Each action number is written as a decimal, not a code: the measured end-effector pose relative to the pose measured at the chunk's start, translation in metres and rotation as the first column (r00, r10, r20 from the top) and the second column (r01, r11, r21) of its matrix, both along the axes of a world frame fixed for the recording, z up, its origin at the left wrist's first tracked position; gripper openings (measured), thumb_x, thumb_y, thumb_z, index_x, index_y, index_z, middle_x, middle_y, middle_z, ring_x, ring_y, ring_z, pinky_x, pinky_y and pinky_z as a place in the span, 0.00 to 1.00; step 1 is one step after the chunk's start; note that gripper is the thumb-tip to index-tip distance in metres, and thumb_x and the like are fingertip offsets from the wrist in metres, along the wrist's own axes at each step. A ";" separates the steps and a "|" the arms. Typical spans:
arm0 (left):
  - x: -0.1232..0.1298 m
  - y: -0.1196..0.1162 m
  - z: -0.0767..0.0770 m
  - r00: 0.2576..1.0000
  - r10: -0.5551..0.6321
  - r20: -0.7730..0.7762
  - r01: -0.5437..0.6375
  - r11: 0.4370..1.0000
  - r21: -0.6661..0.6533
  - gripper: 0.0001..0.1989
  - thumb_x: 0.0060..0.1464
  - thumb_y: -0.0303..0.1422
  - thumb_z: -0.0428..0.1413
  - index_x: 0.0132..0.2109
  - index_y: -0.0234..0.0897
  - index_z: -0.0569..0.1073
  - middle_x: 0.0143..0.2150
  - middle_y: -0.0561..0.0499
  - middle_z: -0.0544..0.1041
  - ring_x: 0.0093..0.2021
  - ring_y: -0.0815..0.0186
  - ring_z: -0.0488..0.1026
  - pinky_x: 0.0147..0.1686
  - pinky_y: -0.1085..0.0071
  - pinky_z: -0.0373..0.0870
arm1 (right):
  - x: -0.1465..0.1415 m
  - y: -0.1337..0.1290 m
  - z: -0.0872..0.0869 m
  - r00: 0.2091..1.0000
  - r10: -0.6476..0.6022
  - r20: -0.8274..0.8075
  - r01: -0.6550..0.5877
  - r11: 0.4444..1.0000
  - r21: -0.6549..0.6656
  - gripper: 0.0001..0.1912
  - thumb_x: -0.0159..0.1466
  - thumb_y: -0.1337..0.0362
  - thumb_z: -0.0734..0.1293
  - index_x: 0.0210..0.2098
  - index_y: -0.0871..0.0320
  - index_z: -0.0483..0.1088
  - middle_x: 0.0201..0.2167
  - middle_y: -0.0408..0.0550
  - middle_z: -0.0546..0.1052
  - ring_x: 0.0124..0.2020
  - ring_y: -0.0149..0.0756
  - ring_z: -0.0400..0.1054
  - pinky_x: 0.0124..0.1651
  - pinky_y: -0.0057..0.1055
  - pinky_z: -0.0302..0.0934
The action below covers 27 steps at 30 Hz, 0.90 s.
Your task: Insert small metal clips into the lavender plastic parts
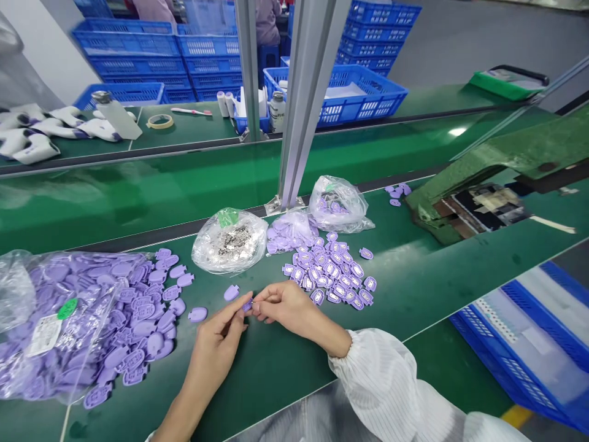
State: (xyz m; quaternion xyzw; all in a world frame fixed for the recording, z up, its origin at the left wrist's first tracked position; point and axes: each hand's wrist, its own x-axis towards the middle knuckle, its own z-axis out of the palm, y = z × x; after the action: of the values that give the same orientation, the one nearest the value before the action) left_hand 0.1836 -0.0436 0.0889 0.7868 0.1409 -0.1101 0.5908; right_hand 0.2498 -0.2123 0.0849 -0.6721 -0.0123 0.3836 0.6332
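Between my two hands, low over the green table, is a small purple piece (pixel 247 304). My left hand (pixel 221 334) pinches it between thumb and fingers. The fingertips of my right hand (pixel 280 302) are closed at its right side; whatever they hold is too small to make out. Two loose purple pieces, one just above my left hand (pixel 231 293) and one to its left (pixel 197 315), lie on the table. Beyond my hands sits a clear bag of small metal parts (pixel 234 241). A pile of purple pieces with metal in them (pixel 334 270) spreads to the right.
A large bag of purple pieces (pixel 69 319) spills over the left side. Behind stand a metal post (pixel 306 104), a small purple bag (pixel 289 230) and another clear bag (pixel 338 205). A green machine (pixel 497 166) is at right, with blue crates (pixel 519 350) below the table edge.
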 end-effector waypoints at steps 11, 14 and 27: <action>-0.005 0.000 0.009 0.990 -0.130 0.061 0.111 0.962 0.248 0.18 0.59 0.38 0.50 0.55 0.45 0.75 0.37 0.50 0.79 0.33 0.64 0.74 0.34 0.70 0.70 | 0.002 -0.004 0.001 0.997 -0.068 0.046 0.065 0.997 0.051 0.14 0.57 0.57 0.68 0.37 0.61 0.75 0.30 0.47 0.78 0.34 0.30 0.73 0.39 0.26 0.67; 0.000 0.001 0.008 0.996 0.015 -0.083 -0.018 0.999 -0.040 0.24 0.58 0.42 0.52 0.60 0.40 0.69 0.38 0.49 0.80 0.38 0.62 0.77 0.40 0.68 0.74 | 0.003 -0.004 0.005 0.993 -0.107 0.056 0.103 0.991 0.082 0.14 0.57 0.58 0.68 0.38 0.61 0.74 0.32 0.48 0.78 0.36 0.31 0.74 0.44 0.28 0.67; 0.009 0.003 0.016 0.967 0.088 -0.240 -0.174 0.913 -0.368 0.26 0.53 0.42 0.60 0.57 0.36 0.70 0.50 0.45 0.79 0.52 0.61 0.75 0.55 0.66 0.70 | 0.006 0.007 0.016 0.985 -0.066 -0.161 0.081 0.993 0.086 0.14 0.57 0.57 0.70 0.34 0.63 0.70 0.31 0.49 0.78 0.29 0.28 0.74 0.34 0.24 0.67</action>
State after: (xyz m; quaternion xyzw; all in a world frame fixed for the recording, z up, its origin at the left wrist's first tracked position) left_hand 0.1925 -0.0406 0.1052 0.6266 0.2331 -0.1811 0.7212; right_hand 0.2555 -0.2054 0.1012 -0.6096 0.0453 0.4110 0.6763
